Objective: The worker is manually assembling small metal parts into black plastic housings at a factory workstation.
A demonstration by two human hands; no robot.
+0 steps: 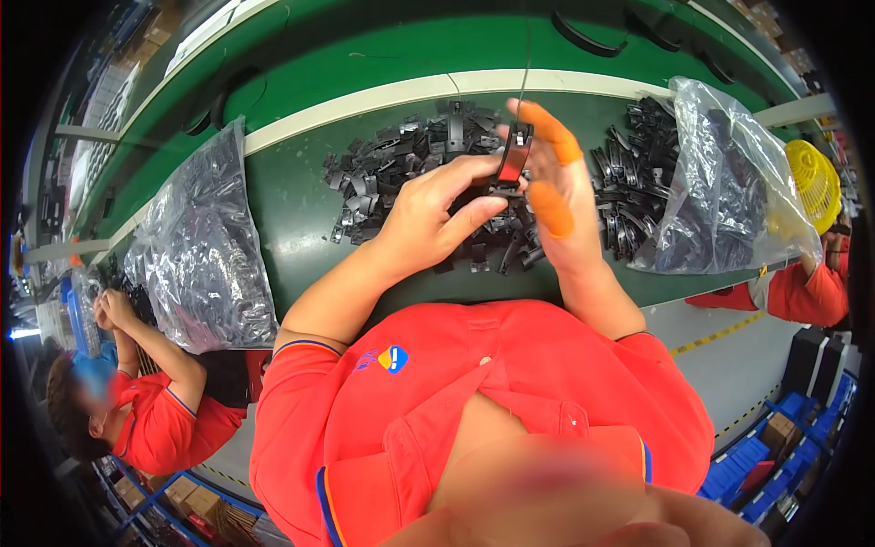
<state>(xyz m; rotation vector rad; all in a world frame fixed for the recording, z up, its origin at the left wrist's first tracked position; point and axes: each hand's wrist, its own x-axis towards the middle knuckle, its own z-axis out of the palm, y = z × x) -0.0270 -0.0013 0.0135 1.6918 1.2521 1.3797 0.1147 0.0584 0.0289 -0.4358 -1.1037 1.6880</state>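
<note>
A glossy black curved plastic part [517,157] with a red reflection on its face is held upright over the bench. My left hand [428,214] pinches its lower end between thumb and fingers. Beside the part, on its right, is my right hand [565,187], with orange finger cots on the thumb and a finger. Its fingers are apart around the part's right side; whether they touch it is unclear. Beneath both hands lies a heap of small black plastic parts [387,173]. A thin dark cord [526,64] runs down toward the top of the part.
Clear plastic bags of black parts stand at left [205,264] and right [720,201]. Curved black pieces [624,219] lie by the right bag. A yellow basket [811,187] is at far right. Co-workers in red sit at left [178,410] and right [811,292]. A white ledge [365,98] crosses the green bench.
</note>
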